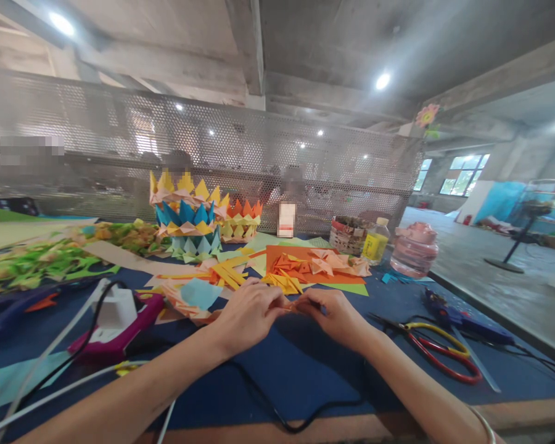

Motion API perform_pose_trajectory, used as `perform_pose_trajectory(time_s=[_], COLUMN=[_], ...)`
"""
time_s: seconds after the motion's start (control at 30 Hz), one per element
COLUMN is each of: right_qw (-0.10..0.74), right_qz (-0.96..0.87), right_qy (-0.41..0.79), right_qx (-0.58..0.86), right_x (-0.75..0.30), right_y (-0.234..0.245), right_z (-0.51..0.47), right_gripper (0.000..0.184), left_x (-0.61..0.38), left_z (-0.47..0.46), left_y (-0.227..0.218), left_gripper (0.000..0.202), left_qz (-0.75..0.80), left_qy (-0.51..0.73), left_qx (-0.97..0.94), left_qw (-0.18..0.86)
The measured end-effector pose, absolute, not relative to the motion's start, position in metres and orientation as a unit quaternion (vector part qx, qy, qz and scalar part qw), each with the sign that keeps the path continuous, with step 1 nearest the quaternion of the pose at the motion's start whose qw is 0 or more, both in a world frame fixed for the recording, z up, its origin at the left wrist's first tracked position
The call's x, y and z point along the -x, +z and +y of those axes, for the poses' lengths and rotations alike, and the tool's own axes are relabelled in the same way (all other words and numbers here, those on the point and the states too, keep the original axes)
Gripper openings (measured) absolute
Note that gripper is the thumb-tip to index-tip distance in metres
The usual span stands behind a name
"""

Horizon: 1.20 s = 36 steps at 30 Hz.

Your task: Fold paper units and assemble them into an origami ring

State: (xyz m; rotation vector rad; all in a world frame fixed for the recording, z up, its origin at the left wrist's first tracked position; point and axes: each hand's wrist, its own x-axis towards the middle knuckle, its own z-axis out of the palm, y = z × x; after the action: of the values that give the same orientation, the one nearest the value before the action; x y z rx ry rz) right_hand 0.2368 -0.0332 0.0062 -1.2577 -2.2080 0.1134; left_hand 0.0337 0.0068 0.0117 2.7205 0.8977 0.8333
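Just below the frame's centre, the left hand (252,310) and right hand (332,311) pinch a small orange piece (290,306), with scissors (409,328) lower right and paper crowns (187,217) centre-left.

I count two hands, one left hand (250,311) and one right hand (333,314), and one held scrap of orange paper (288,307). I also see one pair of scissors (417,325), one yellow bottle (374,245), one pink jug (414,250), one basket (345,237), one power strip (145,314), one fan (531,209) and at least three paper crowns (189,228). The green folded pieces (69,253) are too many to count.
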Motion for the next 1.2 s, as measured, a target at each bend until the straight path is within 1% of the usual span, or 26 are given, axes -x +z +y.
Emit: perform_pose_trajectory(time_s=[0.37, 0.57, 0.8, 1.2], right_qw=[0.273, 0.247, 0.245, 0.261], right_qz=[-0.834, -0.841, -0.839, -0.832], right_qy=[0.050, 0.026, 0.032, 0.058], right_qx=[0.478, 0.480, 0.485, 0.486], right_x=[-0.2338, -0.2319, -0.2314, -0.2301], right_y=[0.0083, 0.0092, 0.0081, 0.0077], right_z=[-0.0363, -0.0381, -0.0382, -0.0388], right_gripper=[0.015, 0.017, 0.019, 0.017], left_x=[-0.0336, -0.0329, -0.0334, -0.0333], left_z=[0.0065, 0.0055, 0.0047, 0.0056], left_y=[0.0088, 0.0098, 0.0099, 0.0105], left_gripper=[0.010, 0.009, 0.012, 0.012], left_qz=[0.279, 0.276, 0.273, 0.271], left_qy=[0.286, 0.293, 0.303, 0.317], left_qx=[-0.914, -0.913, -0.912, -0.908], left_qw=[0.074, 0.062, 0.044, 0.037])
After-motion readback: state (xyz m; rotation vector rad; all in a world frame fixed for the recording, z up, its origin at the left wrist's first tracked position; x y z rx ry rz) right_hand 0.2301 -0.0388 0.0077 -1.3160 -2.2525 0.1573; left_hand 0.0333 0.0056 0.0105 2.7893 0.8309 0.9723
